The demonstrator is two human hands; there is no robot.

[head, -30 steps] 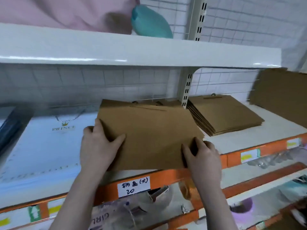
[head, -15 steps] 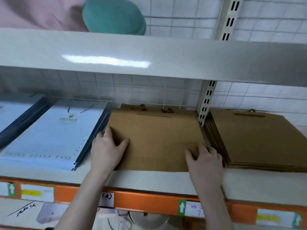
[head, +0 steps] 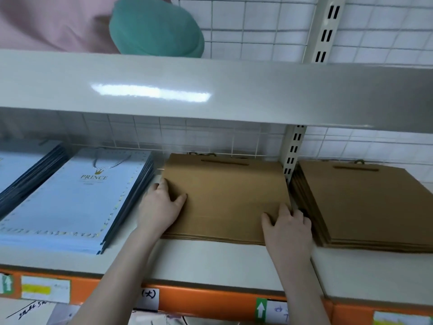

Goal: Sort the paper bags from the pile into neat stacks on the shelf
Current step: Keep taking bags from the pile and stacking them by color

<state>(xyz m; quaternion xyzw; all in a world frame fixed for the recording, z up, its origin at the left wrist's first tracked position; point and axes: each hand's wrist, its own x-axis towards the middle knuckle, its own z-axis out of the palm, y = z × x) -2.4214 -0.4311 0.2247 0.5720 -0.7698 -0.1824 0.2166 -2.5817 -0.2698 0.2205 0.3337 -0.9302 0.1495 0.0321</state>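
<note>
While both hands rest on it, the middle stack of brown paper bags [head: 225,198] lies flat on the white shelf [head: 210,261], its far edge close to the wire grid back [head: 210,137] and its flat handle strip showing near that edge. The left hand [head: 161,207] sits at the stack's left near corner, thumb laid on the top bag and fingers reaching along the left side edge; the thumb-and-finger pinch takes in that edge. The right hand [head: 287,228] covers the stack's right near corner, thumb spread on the top bag and fingers curled over the right side, down in the narrow gap toward the neighbouring stack, so it too grasps the bags' edge. A slotted upright post [head: 293,151] rises just behind the gap. Just beside it to the right lies a second brown bag stack [head: 365,202], thicker and apart from the hands. To the left lies a pile of pale blue bags [head: 77,195] printed PRINCE, with another blue pile [head: 14,167] partly cut off at the picture's edge. An orange rail [head: 206,301] with paper labels fronts the shelf. On the upper shelf [head: 257,92] sit a teal rounded object [head: 157,29] and pink cloth [head: 51,22].
</note>
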